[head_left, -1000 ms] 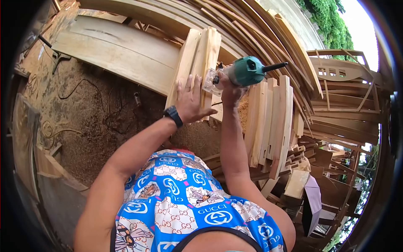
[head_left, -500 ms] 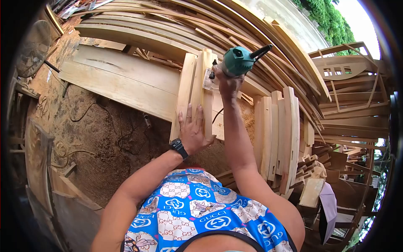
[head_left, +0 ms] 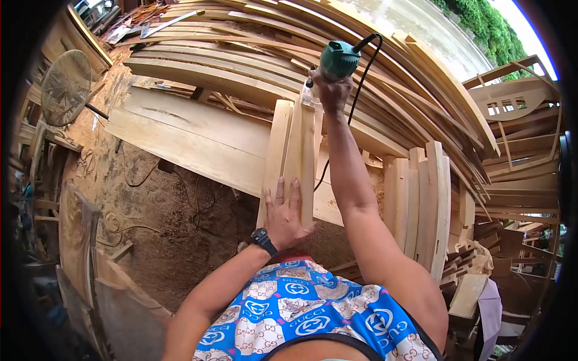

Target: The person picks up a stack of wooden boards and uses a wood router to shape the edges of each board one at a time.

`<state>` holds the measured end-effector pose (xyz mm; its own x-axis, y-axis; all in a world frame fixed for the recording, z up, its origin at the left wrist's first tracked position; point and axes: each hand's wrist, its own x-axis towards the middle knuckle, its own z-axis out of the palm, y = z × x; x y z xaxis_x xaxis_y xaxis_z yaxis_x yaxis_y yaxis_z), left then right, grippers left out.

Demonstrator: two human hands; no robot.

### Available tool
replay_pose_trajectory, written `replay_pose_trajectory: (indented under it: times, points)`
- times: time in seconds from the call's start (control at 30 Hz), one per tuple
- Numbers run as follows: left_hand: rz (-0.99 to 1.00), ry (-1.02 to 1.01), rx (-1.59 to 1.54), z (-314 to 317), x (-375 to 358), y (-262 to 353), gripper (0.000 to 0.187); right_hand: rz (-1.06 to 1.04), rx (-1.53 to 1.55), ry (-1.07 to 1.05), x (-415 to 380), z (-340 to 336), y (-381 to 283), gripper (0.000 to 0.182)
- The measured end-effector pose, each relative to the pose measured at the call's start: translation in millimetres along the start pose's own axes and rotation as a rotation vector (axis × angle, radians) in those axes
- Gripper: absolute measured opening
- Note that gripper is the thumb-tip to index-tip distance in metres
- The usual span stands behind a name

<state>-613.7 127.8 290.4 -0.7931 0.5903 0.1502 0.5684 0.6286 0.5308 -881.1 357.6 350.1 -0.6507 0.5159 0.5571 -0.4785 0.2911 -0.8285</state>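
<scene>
My right hand (head_left: 332, 94) grips a green trim router (head_left: 338, 60) at the far end of a light wooden piece (head_left: 299, 141). The router's clear base (head_left: 308, 96) rests at that end, and its black cord (head_left: 360, 84) hangs down beside my forearm. My left hand (head_left: 285, 221) lies flat with fingers spread on the near end of the wood, a black watch (head_left: 264, 242) on its wrist. Another wooden piece (head_left: 276, 144) lies alongside on the left. The router's bit is hidden from view.
Beneath the work lies a wide board (head_left: 192, 135). Long planks (head_left: 241, 78) are stacked beyond it. Several upright timber pieces (head_left: 418, 204) stand at the right. A fan (head_left: 66, 87) is at the left, and sawdust and cords cover the ground (head_left: 162, 222).
My right hand has moved the router away from me along the wood to its far end. My left hand stays flat on the near end. The whole view has shifted slightly.
</scene>
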Motion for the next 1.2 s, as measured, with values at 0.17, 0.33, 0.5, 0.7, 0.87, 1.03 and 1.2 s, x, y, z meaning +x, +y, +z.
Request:
replay_pose_trajectory:
  times: [0.17, 0.33, 0.5, 0.7, 0.87, 1.03, 1.2]
  points:
    - [-0.068, -0.023, 0.012, -16, 9, 12, 0.125, -0.075, 0.041, 0.009, 10, -11, -16, 0.035]
    - [-0.274, 0.041, 0.019, -28, 79, 30, 0.121, -0.138, -0.026, 0.045, 3, -48, -62, 0.029]
    - [-0.373, 0.031, -0.121, -32, 104, 28, 0.094, -0.181, -0.161, 0.087, 6, -84, -77, 0.025]
    - [-0.355, 0.071, -0.153, -25, 92, 18, 0.033, -0.078, -0.011, 0.082, -4, -90, -85, 0.026]
    - [-0.408, 0.117, -0.331, -14, 82, 0, 0.037, -0.011, 0.104, 0.036, -24, -77, -71, 0.027]
    - [-0.305, 0.122, 0.03, -26, 79, -8, 0.045, 0.022, 0.099, 0.071, -53, -63, -76, 0.022]
    - [-0.009, 0.323, -0.091, 1, 68, -52, 0.049, 0.092, -0.034, -0.044, -101, -75, -109, 0.022]
